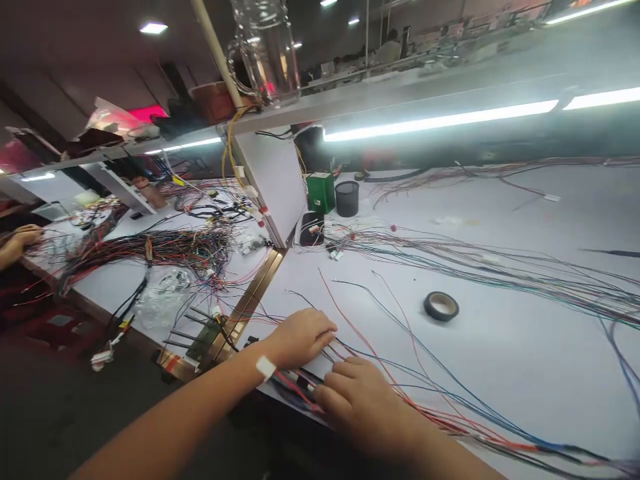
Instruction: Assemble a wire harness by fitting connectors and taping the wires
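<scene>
My left hand (303, 339) is near the front edge of the white table, its fingers and thumb closed on thin wires (350, 348). A small white label (265, 368) is at its wrist. Just to the right and nearer me, my right hand (357, 403) has its fingers curled over a bundle of red, blue and black wires (440, 417). That bundle runs along the front edge to the lower right, where dark tape wraps part of it. Loose red and blue wire ends fan out beyond my hands. Exactly which wires each hand grips is partly hidden.
A black tape roll (441, 307) lies right of centre. Behind it stretches a long wire bundle (475, 260). Further back stand a green box (321, 192) and a black mesh cup (347, 199). Left of a divider (270, 180), wires are heaped, and another person's hand (23, 241) shows.
</scene>
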Demonstrator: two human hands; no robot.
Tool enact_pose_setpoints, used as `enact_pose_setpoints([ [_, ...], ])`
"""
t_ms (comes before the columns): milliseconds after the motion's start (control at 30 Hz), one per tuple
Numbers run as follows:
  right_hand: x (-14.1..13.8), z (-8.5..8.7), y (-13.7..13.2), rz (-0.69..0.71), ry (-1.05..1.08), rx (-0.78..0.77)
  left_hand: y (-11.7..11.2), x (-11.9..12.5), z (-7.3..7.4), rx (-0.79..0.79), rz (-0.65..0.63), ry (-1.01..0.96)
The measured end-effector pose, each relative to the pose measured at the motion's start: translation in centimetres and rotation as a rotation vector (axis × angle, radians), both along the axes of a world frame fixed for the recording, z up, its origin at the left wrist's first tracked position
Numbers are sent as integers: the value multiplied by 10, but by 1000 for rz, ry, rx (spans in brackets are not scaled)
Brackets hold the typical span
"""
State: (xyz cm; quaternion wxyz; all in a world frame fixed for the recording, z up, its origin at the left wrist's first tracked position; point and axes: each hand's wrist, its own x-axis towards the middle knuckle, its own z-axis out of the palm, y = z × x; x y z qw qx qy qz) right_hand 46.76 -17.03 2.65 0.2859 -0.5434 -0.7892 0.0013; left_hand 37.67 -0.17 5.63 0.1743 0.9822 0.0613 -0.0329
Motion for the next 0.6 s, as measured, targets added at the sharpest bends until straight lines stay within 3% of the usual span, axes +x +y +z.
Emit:
enact_pose_setpoints([
  [233, 4, 8, -2, 107, -91, 55, -16, 13, 9, -218, -27, 57],
  [467, 6, 0, 1, 135, -53, 40, -23, 22, -5, -172, -290, -16],
  [600, 7, -1, 2, 99, -57, 71, -24, 18, -17, -94, -306, -56],
])
